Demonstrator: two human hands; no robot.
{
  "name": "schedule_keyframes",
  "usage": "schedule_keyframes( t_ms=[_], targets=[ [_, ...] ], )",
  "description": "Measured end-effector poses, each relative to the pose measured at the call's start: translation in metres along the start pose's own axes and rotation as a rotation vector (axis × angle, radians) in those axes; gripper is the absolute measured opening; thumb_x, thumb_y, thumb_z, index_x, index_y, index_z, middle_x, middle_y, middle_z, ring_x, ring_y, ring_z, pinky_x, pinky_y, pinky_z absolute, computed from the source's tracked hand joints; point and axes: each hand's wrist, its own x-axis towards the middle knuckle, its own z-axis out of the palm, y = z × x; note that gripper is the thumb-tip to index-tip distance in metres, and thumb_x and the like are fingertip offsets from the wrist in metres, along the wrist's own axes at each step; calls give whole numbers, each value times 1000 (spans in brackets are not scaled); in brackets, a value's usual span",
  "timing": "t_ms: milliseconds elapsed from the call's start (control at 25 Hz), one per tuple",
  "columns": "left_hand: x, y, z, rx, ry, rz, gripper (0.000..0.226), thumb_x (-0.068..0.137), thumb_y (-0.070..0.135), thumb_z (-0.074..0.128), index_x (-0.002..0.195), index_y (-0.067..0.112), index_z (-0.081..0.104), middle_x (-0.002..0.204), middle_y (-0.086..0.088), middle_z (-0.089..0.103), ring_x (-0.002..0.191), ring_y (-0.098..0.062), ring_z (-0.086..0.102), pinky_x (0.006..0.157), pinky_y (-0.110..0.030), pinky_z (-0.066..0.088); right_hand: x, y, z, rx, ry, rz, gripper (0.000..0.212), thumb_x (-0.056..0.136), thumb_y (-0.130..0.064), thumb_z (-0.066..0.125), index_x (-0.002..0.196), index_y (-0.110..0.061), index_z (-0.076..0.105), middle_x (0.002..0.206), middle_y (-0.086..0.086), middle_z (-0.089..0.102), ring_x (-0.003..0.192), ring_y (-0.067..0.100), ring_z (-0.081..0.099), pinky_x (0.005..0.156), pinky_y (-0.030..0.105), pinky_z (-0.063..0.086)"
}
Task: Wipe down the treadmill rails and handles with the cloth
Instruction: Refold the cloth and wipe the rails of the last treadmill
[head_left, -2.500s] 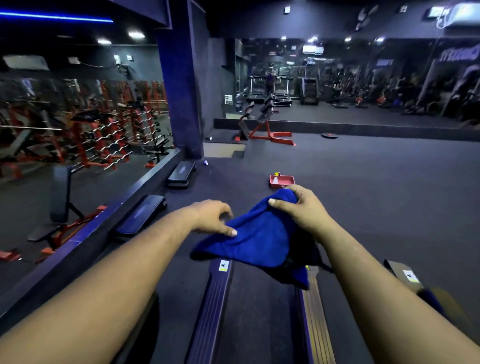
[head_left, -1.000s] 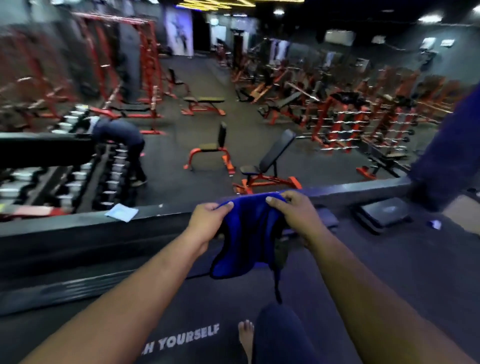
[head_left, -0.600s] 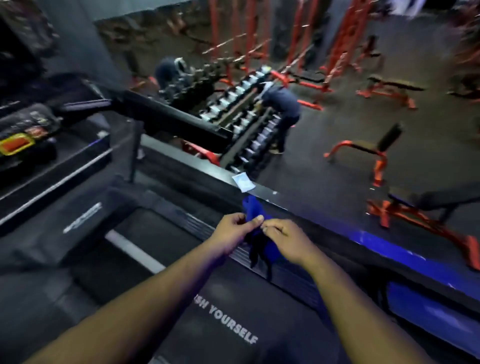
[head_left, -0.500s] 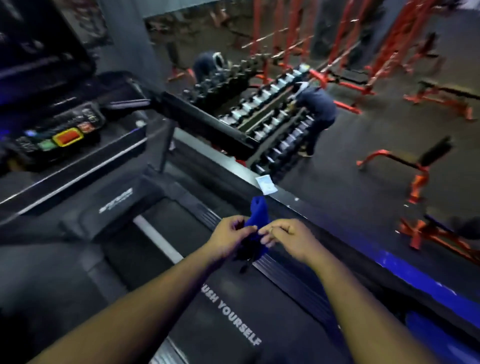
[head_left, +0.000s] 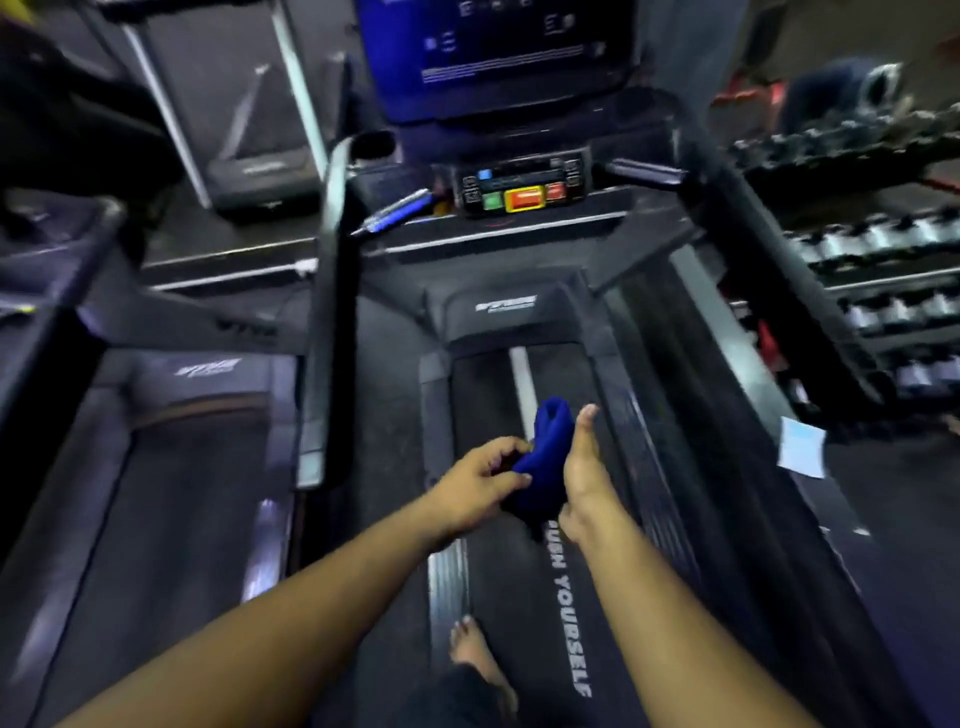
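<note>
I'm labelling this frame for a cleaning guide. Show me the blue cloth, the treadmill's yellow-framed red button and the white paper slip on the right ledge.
Blue cloth (head_left: 545, 457): head view, bunched middle between the hands.
Yellow-framed red button (head_left: 525, 198): head view, red centre.
White paper slip (head_left: 801, 448): head view, its middle.

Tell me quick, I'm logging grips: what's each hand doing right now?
Left hand: fingers curled, pinching the blue cloth.
Right hand: holds the same cloth against its palm, thumb straight up.
</note>
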Motion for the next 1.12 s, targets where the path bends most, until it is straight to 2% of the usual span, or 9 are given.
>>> schedule_keyframes(
  t_ms=[160,240,320,400,480,560,720,960,1120],
  targets=[
    [-29,-18,-58,54,151,-73,30,89,-2,60,106,22,60,99,3,63,83,3,59,79,-17,47,-2,16,88,105,-308,168,71,81,-75,49,102,-10,68,88,16,69,79,28,67,74,36,57],
    [-45,-14,-92,150,260,-62,22,86,16,63,101,32,66,95,13,70,83,-1,62,82,-18,49,3,27,128,110,-326,75,64,71,-65,66,104,-10,65,100,15,66,91,27,63,88,39,54],
    [-61,-11,-129,252,523,58,23,85,24,50,87,32,71,88,13,74,84,-5,66,80,-16,50,3,35,166,11,-311,-141,82,70,-57,73,137,-13,53,138,10,56,122,21,55,113,40,39],
    [-75,-19,-171,222,907,82,34,87,23,39,80,28,72,89,2,73,86,-12,65,79,-24,52,-1,56,211,-304,-400,-384,95,80,-59,60,157,-17,22,163,-2,21,148,11,24,123,29,16],
    [-80,-39,-208,215,1140,-18,35,90,32,36,90,24,70,98,1,68,92,-13,61,90,-42,51,-8,85,249,-691,-505,-592,103,83,-75,43,157,-19,-3,163,-5,-10,151,12,-8,123,30,1],
    [-73,-57,-225,209,1140,-148,40,90,41,36,108,23,67,113,4,64,106,-10,58,102,-46,46,5,110,270,-961,-475,-729,95,85,-80,27,154,-29,-14,161,-7,-25,148,17,-24,121,44,4],
    [-28,-52,-229,221,988,-171,56,93,41,39,143,20,48,144,8,48,131,-1,45,113,-25,33,71,81,299,-875,-480,-846,77,93,-57,35,158,-26,8,164,-8,-14,150,24,-19,120,60,14],
    [0,-56,-246,162,1019,-107,59,91,52,36,145,28,41,152,10,42,140,2,36,116,-23,28,63,116,279,-582,-481,-748,84,94,-39,54,157,-11,6,167,3,0,154,23,-4,125,46,8],
    [-2,-56,-250,252,961,-109,55,91,52,37,141,30,43,148,11,46,138,3,39,116,-24,30,105,106,300,-429,-483,-617,76,95,-40,45,153,-16,3,165,0,1,154,19,-1,125,46,5]
  ],
)
